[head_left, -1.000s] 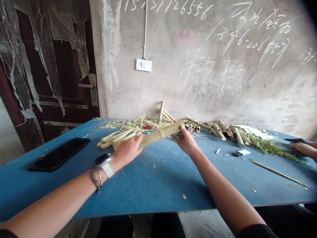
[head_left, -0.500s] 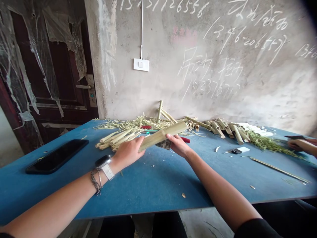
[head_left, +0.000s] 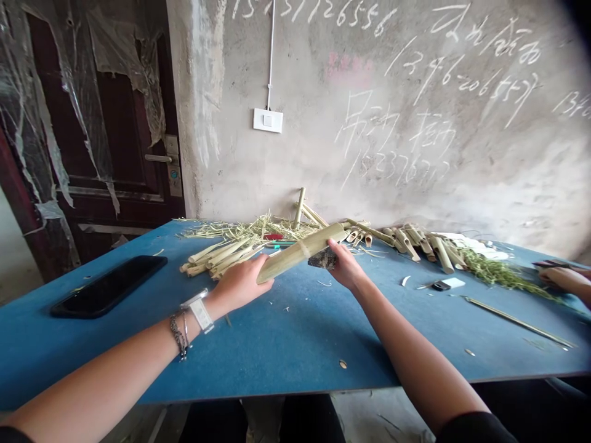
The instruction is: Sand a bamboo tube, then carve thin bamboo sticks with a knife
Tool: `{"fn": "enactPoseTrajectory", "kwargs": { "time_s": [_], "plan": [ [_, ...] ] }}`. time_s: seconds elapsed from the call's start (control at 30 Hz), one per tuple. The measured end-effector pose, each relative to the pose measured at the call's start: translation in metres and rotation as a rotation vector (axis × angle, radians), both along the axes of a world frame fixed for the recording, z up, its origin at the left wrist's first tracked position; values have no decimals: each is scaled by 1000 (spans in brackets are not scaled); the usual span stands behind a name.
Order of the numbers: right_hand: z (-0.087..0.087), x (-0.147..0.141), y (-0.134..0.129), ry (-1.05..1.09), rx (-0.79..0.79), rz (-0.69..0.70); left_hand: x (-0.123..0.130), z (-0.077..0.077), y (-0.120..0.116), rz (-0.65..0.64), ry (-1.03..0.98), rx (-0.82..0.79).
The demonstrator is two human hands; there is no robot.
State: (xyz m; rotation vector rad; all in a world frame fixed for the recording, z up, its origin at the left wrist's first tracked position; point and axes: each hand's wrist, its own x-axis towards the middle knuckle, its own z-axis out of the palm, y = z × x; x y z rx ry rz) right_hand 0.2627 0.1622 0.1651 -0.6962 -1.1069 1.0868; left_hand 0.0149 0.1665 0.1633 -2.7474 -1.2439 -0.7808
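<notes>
Well, the person's left hand (head_left: 240, 284) is closed in a firm, narrow hold on the near end of a length of bamboo (head_left: 300, 253), its fingers lying over the curve. The bamboo slants up and to the right, held just above the middle of the blue tabletop (head_left: 258, 363). That slant looks purposeful: with the near end steadied, the far end stays free for the other hand to reach. The right hand (head_left: 346, 266) is curled rather than wide, gripping a dark, rough-faced block (head_left: 323, 258) against the bamboo's underside, just right of a pale band (head_left: 303, 248).

Beyond the hands, a heap of bamboo strips (head_left: 217, 258) lies in loose straw-like shavings (head_left: 240, 229) at the far edge, as if pushed back to keep the working area open. Short cut bamboo pieces (head_left: 406, 243) run along the far edge to the right, ending at a tangle of green fibres (head_left: 498, 277). A black smartphone (head_left: 108, 286) sits at the left, and a long thin bamboo rod (head_left: 517, 321) lies to the right. At the right edge, another person's hand (head_left: 561, 280) holds something dark, too cut off to identify.
</notes>
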Motion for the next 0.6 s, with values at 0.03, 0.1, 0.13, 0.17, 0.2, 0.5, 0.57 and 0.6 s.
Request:
{"fn": "enactPoseTrajectory", "kwargs": {
  "time_s": [0.03,0.1,0.13,0.17,0.2,0.5,0.57,0.6],
  "plan": [
    [-1,-2,-1,-22,-6,15,0,-1,0,-2,-3,-7],
    [-3,-4,-2,-58,-13,44,0,-2,0,-2,-9,-22],
    [-3,-5,-2,-73,-16,56,0,-2,1,-1,-11,-28],
    [-4,-6,-2,-87,-18,67,0,-2,1,0,-13,-33],
    [-4,-6,-2,-97,-18,73,0,-1,1,2,-14,-37],
    [-1,-3,-4,-175,-19,92,-1,0,1,4,-35,-73],
    [-2,-4,-5,-216,-24,92,0,0,0,11,-41,-91],
    [-3,-4,-5,-253,-37,94,0,0,0,15,-47,-104]
  ]
}}
